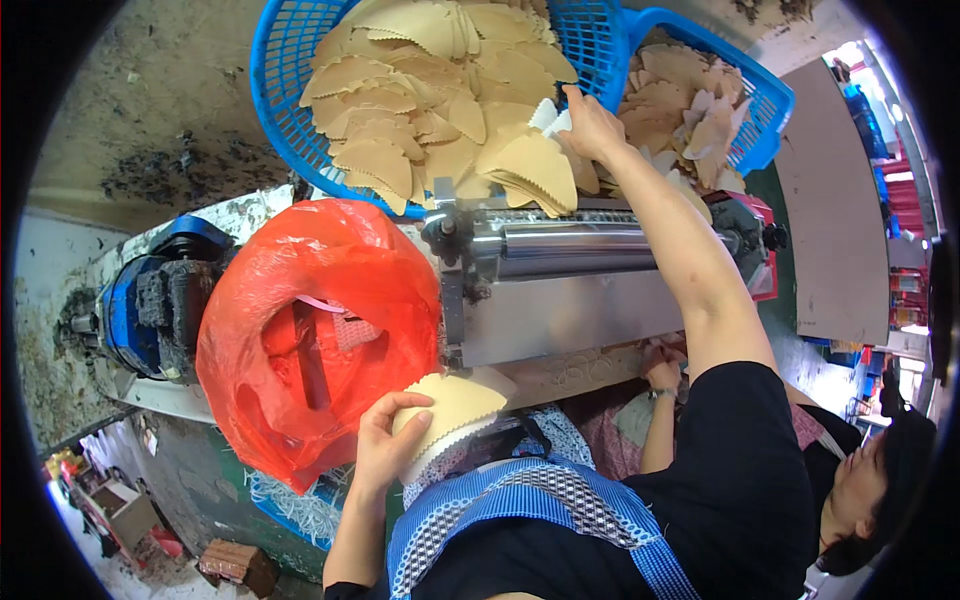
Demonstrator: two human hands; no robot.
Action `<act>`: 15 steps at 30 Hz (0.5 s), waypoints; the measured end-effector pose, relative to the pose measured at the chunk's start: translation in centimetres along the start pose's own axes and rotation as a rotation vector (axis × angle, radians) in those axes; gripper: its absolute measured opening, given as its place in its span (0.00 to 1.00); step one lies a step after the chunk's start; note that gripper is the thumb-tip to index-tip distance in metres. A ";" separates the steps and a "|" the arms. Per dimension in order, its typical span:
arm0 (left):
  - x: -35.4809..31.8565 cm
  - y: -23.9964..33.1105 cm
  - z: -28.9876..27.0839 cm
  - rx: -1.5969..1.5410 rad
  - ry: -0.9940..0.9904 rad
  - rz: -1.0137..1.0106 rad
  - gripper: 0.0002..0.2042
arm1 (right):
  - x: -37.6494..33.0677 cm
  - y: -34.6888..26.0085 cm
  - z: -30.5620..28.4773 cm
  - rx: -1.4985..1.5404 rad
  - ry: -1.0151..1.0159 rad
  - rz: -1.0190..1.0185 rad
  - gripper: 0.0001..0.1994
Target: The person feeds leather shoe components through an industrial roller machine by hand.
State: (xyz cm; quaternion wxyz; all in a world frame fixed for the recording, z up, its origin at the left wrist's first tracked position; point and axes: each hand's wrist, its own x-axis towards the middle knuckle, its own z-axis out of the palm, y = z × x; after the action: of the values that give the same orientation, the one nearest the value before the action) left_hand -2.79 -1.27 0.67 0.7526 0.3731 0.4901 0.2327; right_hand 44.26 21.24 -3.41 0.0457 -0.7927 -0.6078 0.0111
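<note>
My left hand (pixel 388 440) grips a small stack of tan, fan-shaped cut pieces (pixel 452 405) with zigzag edges, in front of my apron. The thumb lies on top, and a white layer shows under the tan one. My right hand (pixel 592 128) reaches over the blue plastic basket (pixel 283 110), one finger stretched out and the others partly hidden. Beside its fingers are white zigzag-edged pieces (pixel 545 117). Just below them, a neat stack of tan pieces (pixel 535 170) lies at the basket's near side. Many loose tan pieces (pixel 390 90) fill the basket.
A machine with a shiny metal roller (pixel 575 248) stands before me. Left of it are a red plastic bag (pixel 320 240) and a blue motor (pixel 150 305). A second blue basket (pixel 765 130) holds more pieces. Another person (pixel 870 480) is close at my right.
</note>
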 end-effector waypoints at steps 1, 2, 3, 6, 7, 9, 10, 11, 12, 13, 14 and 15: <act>-0.3 -0.1 -0.2 0.000 0.007 0.012 0.08 | 0.7 -0.3 0.5 -0.007 -0.068 0.055 0.33; -0.4 -0.2 -0.3 -0.027 0.066 -0.014 0.08 | 1.3 -0.6 0.5 0.079 -0.106 0.149 0.32; -0.5 -0.3 -0.5 -0.036 0.158 -0.090 0.08 | 1.6 -0.8 0.1 0.171 -0.087 0.212 0.31; -0.3 -0.9 -0.4 -0.093 0.166 -0.004 0.08 | 1.9 -0.8 -2.6 0.263 -0.140 0.135 0.20; 0.0 -1.0 -0.3 -0.129 0.176 -0.006 0.08 | 2.1 -0.5 -3.7 0.333 -0.178 0.097 0.17; 0.5 -1.2 -0.2 -0.120 0.170 -0.008 0.07 | 1.9 0.0 -5.2 0.336 -0.027 0.016 0.12; 0.8 -1.2 -0.1 -0.105 0.162 -0.010 0.07 | 1.6 0.3 -5.8 0.334 0.084 -0.072 0.11; 1.1 -1.2 -0.2 -0.109 0.160 -0.010 0.07 | 1.3 0.5 -6.2 0.342 0.235 -0.202 0.10; 1.3 -1.1 -0.2 -0.120 0.147 -0.020 0.07 | 0.7 0.6 -6.2 0.365 0.267 -0.297 0.07; 1.5 -1.1 -0.3 -0.124 0.146 -0.064 0.07 | 0.1 0.5 -6.2 0.346 0.232 -0.237 0.07; 1.7 -1.0 -0.4 -0.138 0.137 -0.059 0.07 | -0.6 0.3 -6.0 0.322 0.178 -0.214 0.07; 1.8 -0.9 -0.4 -0.144 0.130 -0.035 0.07 | -1.4 0.0 -5.7 0.319 0.148 -0.241 0.07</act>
State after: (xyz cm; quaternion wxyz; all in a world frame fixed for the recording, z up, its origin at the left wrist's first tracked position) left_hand -2.46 -0.43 -1.17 0.7480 0.2933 0.5264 0.2781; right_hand 44.33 19.58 2.22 0.2163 -0.6958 -0.6835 0.0435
